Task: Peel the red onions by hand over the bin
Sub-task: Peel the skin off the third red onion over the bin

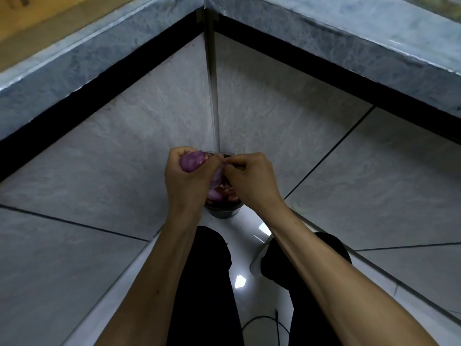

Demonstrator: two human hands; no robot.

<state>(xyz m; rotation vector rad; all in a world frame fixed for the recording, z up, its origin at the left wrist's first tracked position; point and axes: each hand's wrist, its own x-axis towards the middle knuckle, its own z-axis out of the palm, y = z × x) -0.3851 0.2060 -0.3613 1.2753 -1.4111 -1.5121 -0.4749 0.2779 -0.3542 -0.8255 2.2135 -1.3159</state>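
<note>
Glossy purple-skinned onion [191, 161] above a dark, smooth plastic bin [224, 211]; beneath it, polished white floor [247, 258]; marbled grey tile walls [139, 136] behind.

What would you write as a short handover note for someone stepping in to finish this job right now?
Left hand: grips a red onion, its purple flesh partly bared.
Right hand: pinches a strip of skin hanging off that onion.
Bin: dark, on the floor in the tiled corner, directly below both hands, already holding peelings.
Done: some skin is off, scraps binned.
Left: pull this strip free, drop it, clear the remaining skin. No other onions are visible.
</note>
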